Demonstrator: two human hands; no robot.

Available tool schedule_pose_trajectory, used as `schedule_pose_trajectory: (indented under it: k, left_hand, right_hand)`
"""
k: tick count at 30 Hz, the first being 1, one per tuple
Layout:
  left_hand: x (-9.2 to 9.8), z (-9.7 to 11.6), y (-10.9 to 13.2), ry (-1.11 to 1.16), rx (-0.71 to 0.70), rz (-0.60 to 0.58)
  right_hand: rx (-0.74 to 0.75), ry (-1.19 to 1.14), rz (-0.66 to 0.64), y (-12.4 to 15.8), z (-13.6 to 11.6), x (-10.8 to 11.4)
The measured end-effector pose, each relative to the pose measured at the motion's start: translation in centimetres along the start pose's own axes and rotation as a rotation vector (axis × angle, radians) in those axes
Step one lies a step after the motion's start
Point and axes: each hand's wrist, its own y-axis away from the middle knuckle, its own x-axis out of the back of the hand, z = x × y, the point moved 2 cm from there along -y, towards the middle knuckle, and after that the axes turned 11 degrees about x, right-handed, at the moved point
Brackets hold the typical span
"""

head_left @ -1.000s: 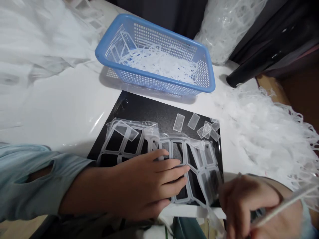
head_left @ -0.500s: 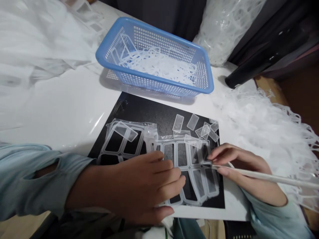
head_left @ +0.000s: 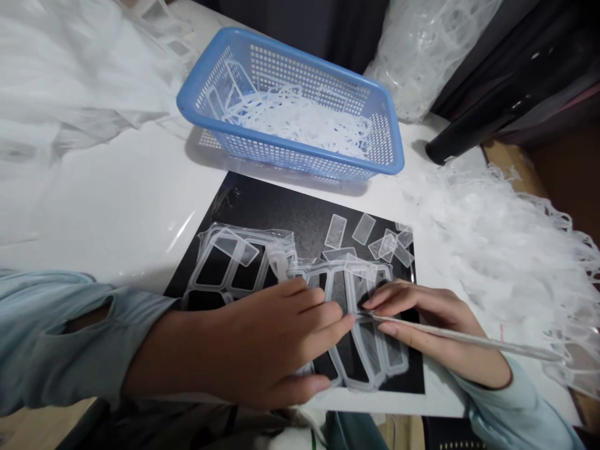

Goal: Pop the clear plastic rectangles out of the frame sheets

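My left hand [head_left: 281,340] rests palm down over the clear plastic sheet of rectangular frames [head_left: 365,375], its fingers slightly bent and thumb apart. It partly hides the sheet, which lies on a black mat [head_left: 281,203]. From the right, my right hand [head_left: 422,312] pinches a long thin white strip [head_left: 473,337] between thumb and fingers. The strip's near end meets the sheet by my fingertips; its exact kind is unclear. Small clear rectangular pieces [head_left: 336,231] lie on the mat behind the sheet, and one clear piece [head_left: 234,245] rests on the sheet's left part.
A blue perforated basket [head_left: 300,140] holding white plastic scraps stands behind the mat. A heap of translucent frame scraps [head_left: 510,237] lies at the right, near a black tube [head_left: 459,137]. White plastic sheeting [head_left: 84,75] is at the left; a full clear bag [head_left: 422,56] stands behind.
My right hand has moved left along the sheet with the strip, closer to my left hand. My left fingers have shifted slightly, while the basket and loose pieces stay in place.
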Motion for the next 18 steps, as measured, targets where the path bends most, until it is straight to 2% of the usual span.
schedule_pose_trajectory:
  k: [7, 14, 18]
  left_hand:
    - [0.2, 0.1, -0.2, 0.012, 0.003, 0.030]
    - [0.4, 0.1, -0.7, 0.011, -0.020, 0.009]
    - [0.5, 0.1, -0.8, -0.008, -0.013, 0.012]
  right_hand:
    - [0.063, 0.131, -0.014, 0.0, -0.4, -0.1]
    - [0.360, 0.436, -0.043, 0.5, -1.3, -1.3]
    - [0.433, 0.564, -0.052, 1.5, -1.0, -2.0]
